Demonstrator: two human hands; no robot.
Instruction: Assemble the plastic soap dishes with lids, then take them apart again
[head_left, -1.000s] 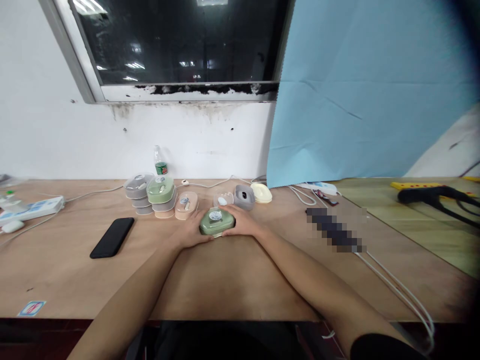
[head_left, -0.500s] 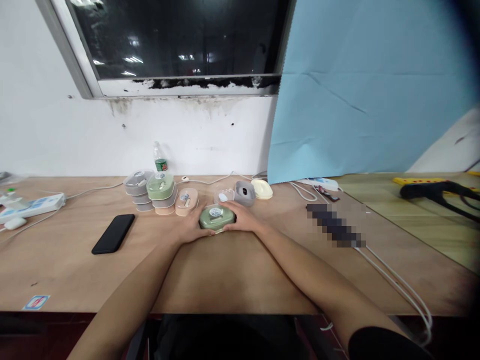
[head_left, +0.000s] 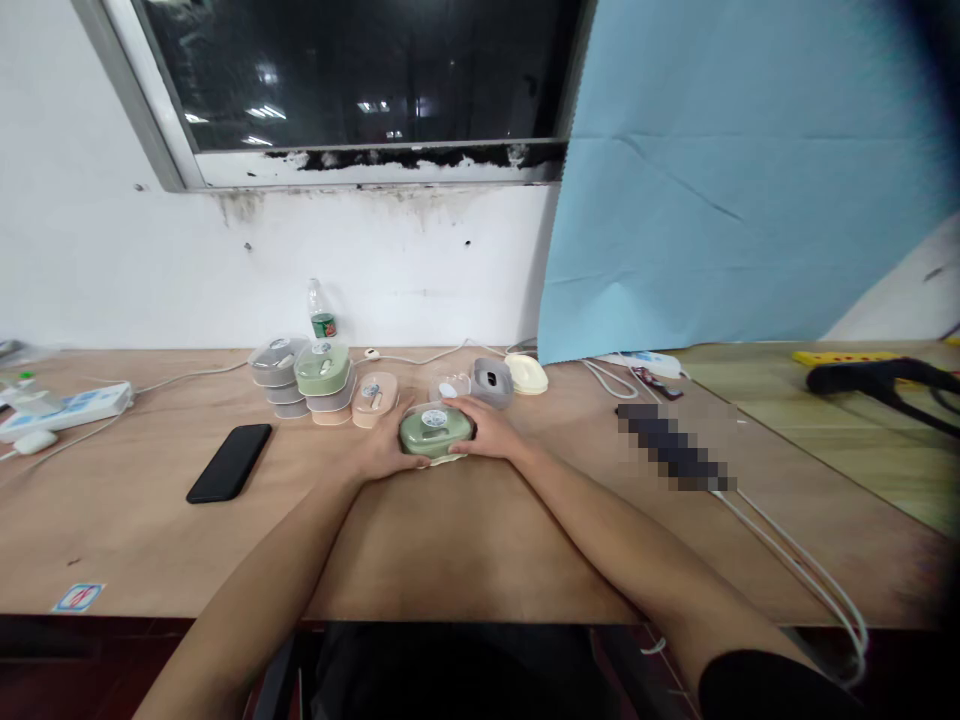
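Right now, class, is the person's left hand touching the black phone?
Apart. The head view shows a plain strip of bare tabletop between the left hand and the black phone.

Black phone [head_left: 229, 463], bottle [head_left: 323, 318] on table [head_left: 450, 545]
Bottle near wall [head_left: 405, 265]; blue sheet [head_left: 720, 220] right of window [head_left: 360, 80]; sticker [head_left: 79, 597] near table's front edge.

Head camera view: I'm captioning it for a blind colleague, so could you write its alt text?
A person's left hand and right hand clasp a green lidded box from either side at a wooden table. Beyond, to the left, stand two stacks of boxes and a clear bottle; a black phone lies left of the hands.
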